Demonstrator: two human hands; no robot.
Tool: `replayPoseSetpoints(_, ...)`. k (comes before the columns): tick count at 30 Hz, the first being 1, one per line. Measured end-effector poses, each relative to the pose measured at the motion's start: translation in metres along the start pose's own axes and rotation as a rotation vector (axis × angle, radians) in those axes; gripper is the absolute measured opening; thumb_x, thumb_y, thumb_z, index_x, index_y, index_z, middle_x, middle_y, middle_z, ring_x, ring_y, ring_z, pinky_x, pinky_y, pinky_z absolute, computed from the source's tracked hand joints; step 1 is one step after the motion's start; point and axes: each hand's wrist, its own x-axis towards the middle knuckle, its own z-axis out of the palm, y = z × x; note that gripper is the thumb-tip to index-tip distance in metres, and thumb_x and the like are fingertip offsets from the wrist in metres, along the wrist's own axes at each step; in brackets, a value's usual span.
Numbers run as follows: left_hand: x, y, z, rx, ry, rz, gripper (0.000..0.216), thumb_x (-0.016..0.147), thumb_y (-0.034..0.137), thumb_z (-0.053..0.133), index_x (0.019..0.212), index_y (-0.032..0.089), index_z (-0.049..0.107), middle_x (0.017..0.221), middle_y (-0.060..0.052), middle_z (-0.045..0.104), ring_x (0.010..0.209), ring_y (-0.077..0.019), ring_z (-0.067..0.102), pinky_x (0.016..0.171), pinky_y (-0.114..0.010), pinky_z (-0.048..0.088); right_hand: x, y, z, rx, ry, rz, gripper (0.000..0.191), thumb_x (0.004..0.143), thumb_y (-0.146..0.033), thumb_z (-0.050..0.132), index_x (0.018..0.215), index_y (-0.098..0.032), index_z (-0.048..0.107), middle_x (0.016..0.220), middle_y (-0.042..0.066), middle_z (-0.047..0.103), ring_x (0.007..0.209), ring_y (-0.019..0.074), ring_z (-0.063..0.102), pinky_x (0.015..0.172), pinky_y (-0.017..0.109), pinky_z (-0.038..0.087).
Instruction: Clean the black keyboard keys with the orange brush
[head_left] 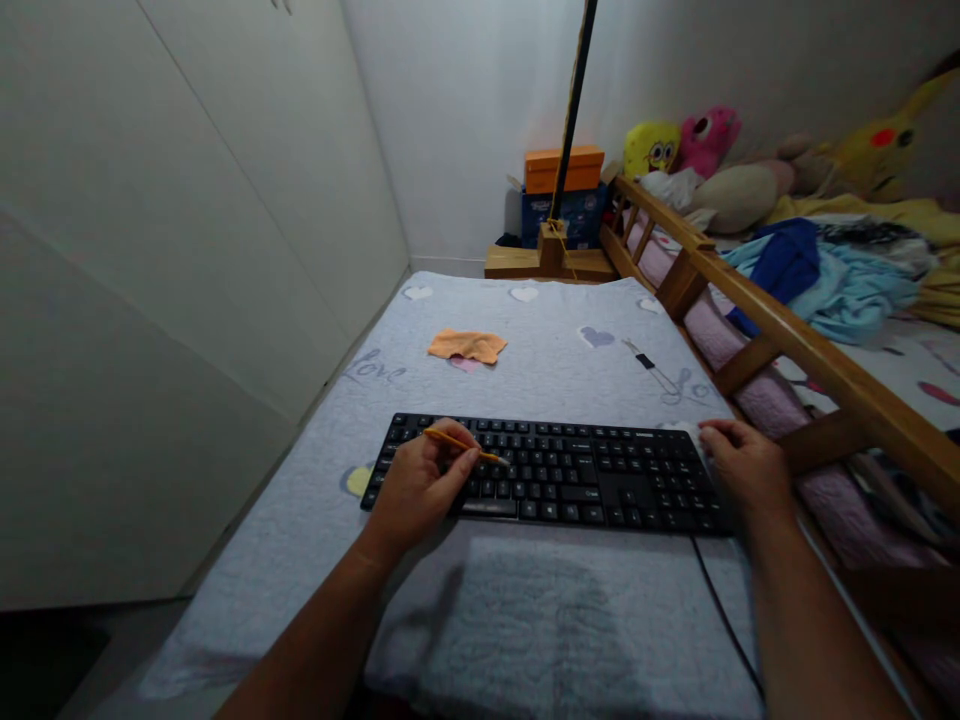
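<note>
A black computer keyboard (555,475) lies flat on a pale patterned bedspread. My left hand (424,480) is closed around a small paintbrush (457,443) with an orange handle, its bristle tip at the keys left of the keyboard's middle. Beside the keyboard's upper right corner is my right hand (746,465), its fingers bent and drawn together; whatever they may hold is hidden. Beyond the keyboard lies a crumpled orange cloth (468,346). Farther right is a thin wire tool (645,361) with a black middle, probably a keycap puller.
A wooden bed rail (795,325) runs along the right side, with plush toys and clothes behind it. The keyboard's cable (724,610) trails toward me. At the far end stand an orange box (564,170) and a dark pole (574,110) on a wooden base. White cabinet doors (187,300) line the left.
</note>
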Motion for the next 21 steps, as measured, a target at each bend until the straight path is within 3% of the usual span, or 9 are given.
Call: replayPoseSetpoints(21, -0.001, -0.016, -0.058, 0.31, 0.189, -0.095, 0.022, 0.085, 0.042, 0.063, 0.083, 0.021, 0.065, 0.073, -0.001, 0.071, 0.067, -0.0186, 0.067, 0.061, -0.027, 0.047, -0.003, -0.006, -0.001, -0.048, -0.012, 0.023, 0.03, 0.066, -0.046, 0.061, 0.079, -0.022, 0.074, 0.076, 0.006, 0.073, 0.072, 0.0256, 0.065, 0.072, 0.037, 0.05)
